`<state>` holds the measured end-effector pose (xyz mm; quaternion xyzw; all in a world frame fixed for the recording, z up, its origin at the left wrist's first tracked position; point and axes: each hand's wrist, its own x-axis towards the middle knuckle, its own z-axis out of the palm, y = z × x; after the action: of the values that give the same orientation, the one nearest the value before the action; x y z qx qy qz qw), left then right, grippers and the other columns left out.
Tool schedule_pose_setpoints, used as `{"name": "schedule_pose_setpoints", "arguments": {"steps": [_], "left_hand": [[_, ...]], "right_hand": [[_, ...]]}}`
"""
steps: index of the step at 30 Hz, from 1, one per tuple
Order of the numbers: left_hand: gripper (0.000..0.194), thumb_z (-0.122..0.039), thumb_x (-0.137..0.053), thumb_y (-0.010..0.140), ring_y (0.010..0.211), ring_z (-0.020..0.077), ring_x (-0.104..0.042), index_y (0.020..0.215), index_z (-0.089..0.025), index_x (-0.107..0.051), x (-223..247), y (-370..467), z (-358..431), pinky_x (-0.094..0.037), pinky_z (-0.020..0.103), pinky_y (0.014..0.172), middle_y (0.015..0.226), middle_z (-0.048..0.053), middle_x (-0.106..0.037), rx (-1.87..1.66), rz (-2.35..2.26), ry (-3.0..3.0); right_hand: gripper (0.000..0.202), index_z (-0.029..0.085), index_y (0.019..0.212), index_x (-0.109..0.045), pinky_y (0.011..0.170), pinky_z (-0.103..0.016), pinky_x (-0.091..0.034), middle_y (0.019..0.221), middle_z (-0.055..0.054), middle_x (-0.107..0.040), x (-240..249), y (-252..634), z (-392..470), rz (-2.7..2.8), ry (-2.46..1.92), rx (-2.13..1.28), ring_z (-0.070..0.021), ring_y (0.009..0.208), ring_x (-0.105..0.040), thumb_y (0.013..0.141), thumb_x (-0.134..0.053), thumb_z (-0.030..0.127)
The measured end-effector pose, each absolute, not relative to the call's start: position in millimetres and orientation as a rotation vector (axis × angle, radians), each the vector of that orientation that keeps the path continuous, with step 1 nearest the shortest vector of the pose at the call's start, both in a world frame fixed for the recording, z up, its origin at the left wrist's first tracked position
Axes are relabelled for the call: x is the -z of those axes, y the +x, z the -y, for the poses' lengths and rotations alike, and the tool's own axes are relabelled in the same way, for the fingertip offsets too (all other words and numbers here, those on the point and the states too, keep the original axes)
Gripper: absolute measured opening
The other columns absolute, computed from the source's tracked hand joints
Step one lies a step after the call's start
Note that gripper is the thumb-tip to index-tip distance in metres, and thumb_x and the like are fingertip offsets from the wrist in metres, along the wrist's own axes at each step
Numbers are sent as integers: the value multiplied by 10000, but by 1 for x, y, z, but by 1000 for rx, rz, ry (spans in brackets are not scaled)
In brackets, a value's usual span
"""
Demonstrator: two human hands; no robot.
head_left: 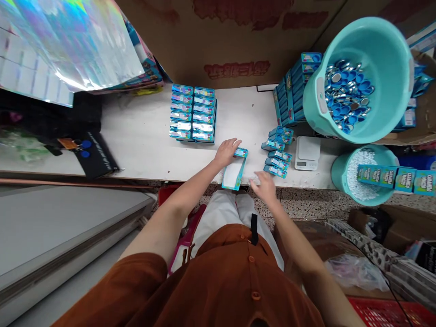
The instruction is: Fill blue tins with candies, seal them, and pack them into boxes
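Near the front edge of the white table [146, 150], an opened blue carton [233, 176] with a white inside lies below a small blue box end [241, 152]. My left hand [226, 152] has its fingers closed on that blue box at its upper left corner. To the right of the carton, my right hand [264, 186] hangs at the table edge, thumb and fingers bent toward something clear and too small to make out. Several small blue boxes [278, 155] stand in a loose column just beyond it. Two neat columns of shiny blue boxes [192, 113] stand farther back.
A white scale [307, 153] sits right of the loose boxes. A large turquoise tub [384, 77] holds blue and silver pieces; a smaller tub [339, 170] holds white pellets, with blue cartons [405, 179] across it. Cardboard [235, 41] rises behind the table. A black pouch [95, 154] lies left.
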<state>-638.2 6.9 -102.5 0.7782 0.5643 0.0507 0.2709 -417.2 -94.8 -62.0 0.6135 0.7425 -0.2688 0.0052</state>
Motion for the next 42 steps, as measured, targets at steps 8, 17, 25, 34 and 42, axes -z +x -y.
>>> {"name": "schedule_pose_setpoints", "arguments": {"steps": [8,17,25,34,42], "left_hand": [[714,-365,-607,809,1145,274,-531,1377,-112,-255,124,-639,74,-449,394,957,1249,182,-501,-348,-1952,1369],[327,-124,-439,822,987,255,-621,1145,-174,-446,137,-628,108,-483,348,811,1082,138,-605,-22,-1866,1278],[309,-156,-465,799,956,286,-636,1108,-161,-460,132,-617,108,-491,371,803,1009,145,-641,-84,-1795,1174],[312,-152,-462,792,960,291,-635,1103,-155,-457,135,-605,112,-494,381,806,1020,151,-637,-156,-1770,1053],[285,-152,-438,809,978,270,-631,1093,-144,-451,143,-615,106,-483,339,802,1042,148,-635,-101,-1790,1168]], "right_hand": [[289,166,1065,-567,781,-278,-453,991,-92,-694,118,-497,97,-1616,2038,984,-219,939,-651,876,-503,376],[312,99,1115,-493,790,-303,-478,1047,-183,-669,121,-503,82,-1531,1932,829,-253,976,-658,849,-520,261],[285,90,1107,-498,799,-311,-486,1018,-190,-671,123,-500,68,-1596,1818,635,-255,959,-669,830,-480,155],[276,107,1117,-501,770,-308,-485,970,-174,-673,133,-493,61,-1673,1748,490,-254,902,-677,851,-435,140],[427,116,1242,-445,804,-334,-489,1053,-150,-660,112,-471,89,-1804,1845,687,-249,962,-644,911,-462,385]]}}
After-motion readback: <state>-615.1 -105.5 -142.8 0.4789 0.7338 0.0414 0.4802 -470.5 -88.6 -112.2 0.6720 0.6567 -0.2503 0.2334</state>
